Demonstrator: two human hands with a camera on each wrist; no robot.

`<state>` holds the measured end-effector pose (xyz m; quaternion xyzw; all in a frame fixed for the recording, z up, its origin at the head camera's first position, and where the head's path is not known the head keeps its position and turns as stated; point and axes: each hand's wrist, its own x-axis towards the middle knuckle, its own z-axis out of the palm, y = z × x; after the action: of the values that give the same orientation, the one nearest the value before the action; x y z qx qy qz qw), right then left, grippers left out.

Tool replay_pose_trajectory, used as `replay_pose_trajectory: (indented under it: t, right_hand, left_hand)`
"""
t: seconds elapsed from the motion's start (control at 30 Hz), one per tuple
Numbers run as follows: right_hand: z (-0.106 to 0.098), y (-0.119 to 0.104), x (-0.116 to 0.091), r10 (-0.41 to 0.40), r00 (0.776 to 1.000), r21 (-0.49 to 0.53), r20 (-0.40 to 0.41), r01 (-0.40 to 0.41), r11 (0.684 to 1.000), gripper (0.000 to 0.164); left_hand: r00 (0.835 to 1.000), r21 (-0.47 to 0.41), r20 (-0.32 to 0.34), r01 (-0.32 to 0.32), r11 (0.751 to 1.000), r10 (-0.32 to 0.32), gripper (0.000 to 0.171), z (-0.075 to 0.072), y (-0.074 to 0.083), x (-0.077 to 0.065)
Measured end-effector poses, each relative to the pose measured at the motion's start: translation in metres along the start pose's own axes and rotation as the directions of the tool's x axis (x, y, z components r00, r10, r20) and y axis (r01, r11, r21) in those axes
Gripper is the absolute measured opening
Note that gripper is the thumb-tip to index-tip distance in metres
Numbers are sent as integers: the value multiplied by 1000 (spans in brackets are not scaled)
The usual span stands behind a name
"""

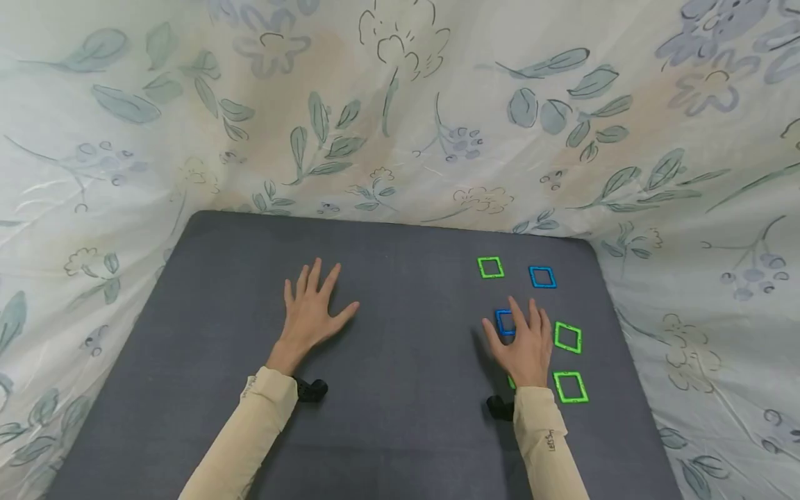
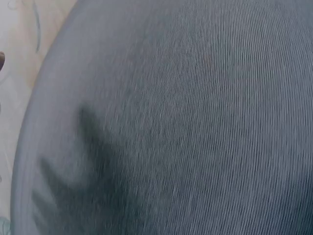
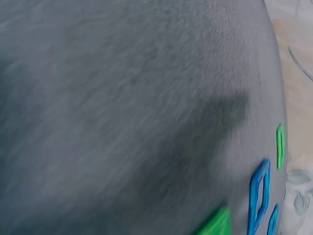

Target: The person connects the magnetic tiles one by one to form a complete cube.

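My left hand (image 1: 308,312) hovers over the left-middle of the grey table with its fingers spread and nothing in it. On the right, my right hand (image 1: 528,347) hangs above a group of square plastic frames, fingers apart and holding nothing. Its fingers and thumb partly cover a blue square frame (image 1: 499,323). Under the wrist only a sliver of a green piece (image 1: 511,382) shows. Just right of the hand lie a green square frame (image 1: 557,335) and another green frame (image 1: 567,373). In the right wrist view, a blue frame (image 3: 253,196) appears beside the hand's shadow.
Farther back on the table (image 1: 400,278) lie a green frame (image 1: 490,259) and a blue frame (image 1: 541,267). Floral cloth (image 1: 400,173) rises behind the table's far edge and borders its sides. A dark wrist-camera mount (image 1: 311,390) sticks out from the left cuff.
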<state>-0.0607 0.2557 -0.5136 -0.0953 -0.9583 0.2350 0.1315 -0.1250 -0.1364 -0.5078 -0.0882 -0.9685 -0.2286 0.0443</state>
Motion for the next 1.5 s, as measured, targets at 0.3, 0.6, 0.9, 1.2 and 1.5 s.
replay_pose_trajectory:
  t: [0.3, 0.6, 0.9, 1.2, 1.5]
  right_hand:
    - [-16, 18, -28, 94, 996, 5, 2, -94, 996, 72]
    - [-28, 39, -61, 161, 983, 44, -92, -157, 987, 69]
    - [-29, 53, -87, 220, 967, 34, -130, -217, 975, 68]
    - [-31, 58, -95, 259, 955, 24, -144, -259, 966, 67]
    - [-33, 62, -104, 283, 948, 6, -148, -285, 958, 66]
  left_hand:
    - [998, -33, 19, -63, 998, 63, 88, 15, 29, 1]
    - [982, -79, 51, -180, 981, 184, 89, 40, 73, 5]
    - [939, -92, 130, -308, 947, 318, 88, 79, 123, 18]
    - [895, -98, 238, -364, 926, 377, 88, 111, 168, 31]
    - [852, -51, 310, -427, 903, 421, 86, 139, 204, 34]
